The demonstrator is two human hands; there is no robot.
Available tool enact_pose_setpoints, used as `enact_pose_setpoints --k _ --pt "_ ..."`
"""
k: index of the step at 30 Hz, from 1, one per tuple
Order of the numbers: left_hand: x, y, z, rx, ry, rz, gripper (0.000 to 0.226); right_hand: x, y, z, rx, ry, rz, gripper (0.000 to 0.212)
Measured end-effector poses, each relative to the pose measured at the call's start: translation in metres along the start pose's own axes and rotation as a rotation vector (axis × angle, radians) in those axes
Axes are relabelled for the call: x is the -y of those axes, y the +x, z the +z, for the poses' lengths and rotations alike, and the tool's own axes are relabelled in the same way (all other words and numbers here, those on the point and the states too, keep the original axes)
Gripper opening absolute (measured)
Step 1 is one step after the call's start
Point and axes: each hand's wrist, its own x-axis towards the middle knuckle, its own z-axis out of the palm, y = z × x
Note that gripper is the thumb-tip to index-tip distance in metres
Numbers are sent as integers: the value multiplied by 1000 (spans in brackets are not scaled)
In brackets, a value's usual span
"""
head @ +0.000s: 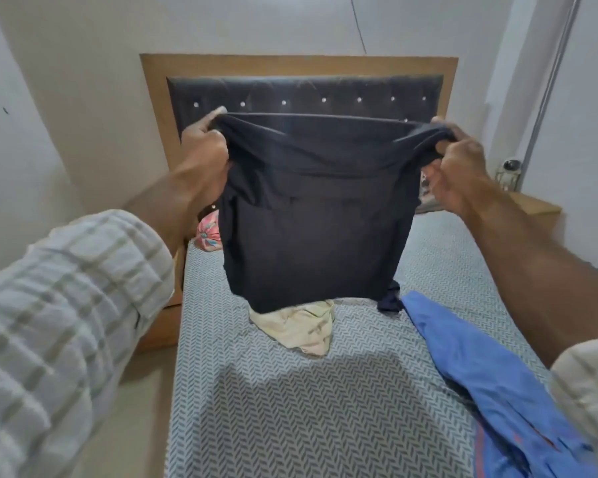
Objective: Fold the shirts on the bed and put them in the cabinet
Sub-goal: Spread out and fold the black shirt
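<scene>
A dark navy shirt (311,215) hangs in the air above the bed (290,408), stretched flat between my hands. My left hand (204,157) grips its upper left corner. My right hand (460,163) grips the upper right corner. The shirt's lower edge hangs just over a crumpled cream shirt (297,329) lying on the patterned sheet. A blue shirt (491,384) lies spread along the right side of the bed. A small dark piece of cloth (389,300) shows beside the hanging shirt's lower right corner.
The bed has a wooden headboard (297,63) with a dark tufted panel against the wall. A pink patterned pillow (208,231) sits at the bed's top left. A wooden nightstand (535,210) stands on the right. Bare floor (142,408) runs along the left.
</scene>
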Motion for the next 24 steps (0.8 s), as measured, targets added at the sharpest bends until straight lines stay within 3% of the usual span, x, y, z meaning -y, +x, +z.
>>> enact_pose_setpoints --k 3,7,10,14,17,21,24 --pt "2 -17 -12 -27 110 79 50 1 -16 -18 33 -80 -36 49" --pt "37 -74 -46 15 477 70 56 -36 -45 -75 102 -297 17 49" --pt "81 -119 -84 241 797 -58 59 -87 -72 -136 173 -468 136 45" --pt "140 -190 -121 492 1114 -307 47 -146 -139 -209 215 -688 304 36" --pt "175 -243 -137 597 1243 -371 34 -177 -182 -251 208 -785 385 27" --pt "212 -308 -154 718 1317 -497 24 -204 -240 -302 221 -859 538 34" --pt "233 -359 -164 855 1383 -577 19 -215 -289 -342 251 -919 614 28"
